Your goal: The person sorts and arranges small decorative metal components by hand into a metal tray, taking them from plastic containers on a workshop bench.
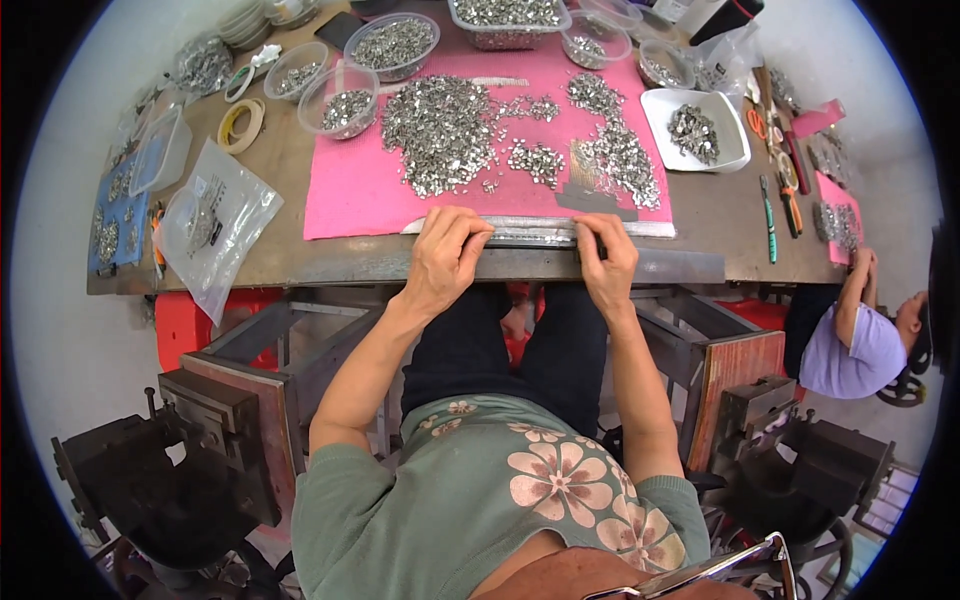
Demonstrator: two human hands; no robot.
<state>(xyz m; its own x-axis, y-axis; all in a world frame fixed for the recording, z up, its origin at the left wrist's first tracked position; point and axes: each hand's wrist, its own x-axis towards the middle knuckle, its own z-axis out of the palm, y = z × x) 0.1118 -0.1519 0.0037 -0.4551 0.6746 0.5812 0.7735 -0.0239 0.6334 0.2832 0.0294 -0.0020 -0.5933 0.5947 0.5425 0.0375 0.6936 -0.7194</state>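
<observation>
Table (pixel 280 180) bears a pink mat (pixel 345 205); white tray (pixel 735 130) over the mat's right edge. Left hand (pixel 443 258) and right hand (pixel 608 265) set apart at the mat's near edge, thumbs and fingers pinched on a thin silvery strip (pixel 535 238) spanning between them. Beyond, heaped on mat: small shiny metal pieces (pixel 435 130).

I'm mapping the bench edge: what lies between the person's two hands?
In the head view, a narrow silvery strip runs between the left hand and the right hand, along the front edge of the pink mat.
</observation>
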